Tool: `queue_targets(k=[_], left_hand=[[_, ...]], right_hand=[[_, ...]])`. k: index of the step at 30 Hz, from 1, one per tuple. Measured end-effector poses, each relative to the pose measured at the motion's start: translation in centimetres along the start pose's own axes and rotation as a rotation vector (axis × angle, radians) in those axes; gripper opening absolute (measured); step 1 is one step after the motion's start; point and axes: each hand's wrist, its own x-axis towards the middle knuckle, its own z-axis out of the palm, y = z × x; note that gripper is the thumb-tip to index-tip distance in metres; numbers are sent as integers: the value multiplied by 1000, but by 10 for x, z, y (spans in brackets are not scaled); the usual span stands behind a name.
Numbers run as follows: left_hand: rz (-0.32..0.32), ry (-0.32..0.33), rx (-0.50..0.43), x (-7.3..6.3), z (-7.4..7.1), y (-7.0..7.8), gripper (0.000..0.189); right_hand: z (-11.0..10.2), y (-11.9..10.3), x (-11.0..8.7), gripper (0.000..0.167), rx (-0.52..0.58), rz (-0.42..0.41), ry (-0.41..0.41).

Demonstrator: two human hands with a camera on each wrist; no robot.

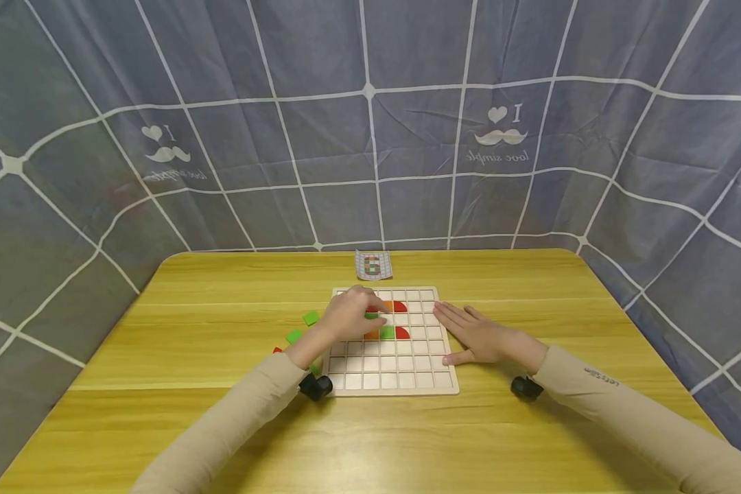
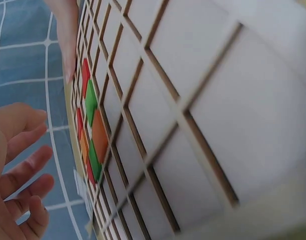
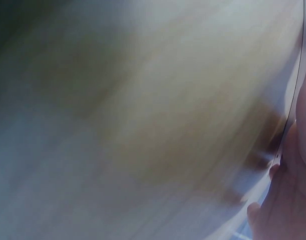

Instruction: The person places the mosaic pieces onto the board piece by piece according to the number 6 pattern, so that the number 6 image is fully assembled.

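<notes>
A pale wooden grid board (image 1: 395, 381) lies on the table. Set in its cells are red quarter-round tiles (image 1: 402, 333), a light green square tile (image 1: 387, 332), orange tiles (image 2: 99, 136) and a darker green tile (image 2: 94, 157). My left hand (image 1: 350, 314) hovers over the upper left of the board, thumb and fingers apart and loosely bent. Nothing shows between its fingers in the left wrist view, and it hides part of the tile pattern in the head view. My right hand (image 1: 474, 334) rests with straight fingers along the board's right edge.
Loose green tiles (image 1: 311, 318) and a red tile (image 1: 277, 350) lie left of the board, partly behind the left forearm. A small printed pattern card (image 1: 373, 265) lies beyond the board. A grey checked curtain (image 1: 321, 137) hangs behind the wooden table (image 1: 210, 309).
</notes>
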Motion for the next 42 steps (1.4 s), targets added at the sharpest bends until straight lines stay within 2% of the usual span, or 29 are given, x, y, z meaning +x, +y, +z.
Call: queue_targets(k=[7, 12, 19, 27, 34, 42], left_hand=[[-56, 97, -19, -10, -9, -14, 18], [-106, 129, -1, -20, -14, -27, 20], [-179, 147, -6, -37, -22, -45, 22], [-287, 170, -64, -60, -24, -63, 26], [-366, 165, -129, -78, -26, -76, 30], [-422, 156, -137, -88, -26, -83, 32]], right_hand=[[-3, -1, -3, 95, 13, 0, 6], [-5, -2, -3, 95, 12, -4, 6], [-5, -2, -5, 95, 12, 1, 3], [-4, -4, -5, 95, 15, -5, 2], [-4, -5, -4, 95, 12, -2, 0], [-4, -7, -2, 95, 22, -6, -3]])
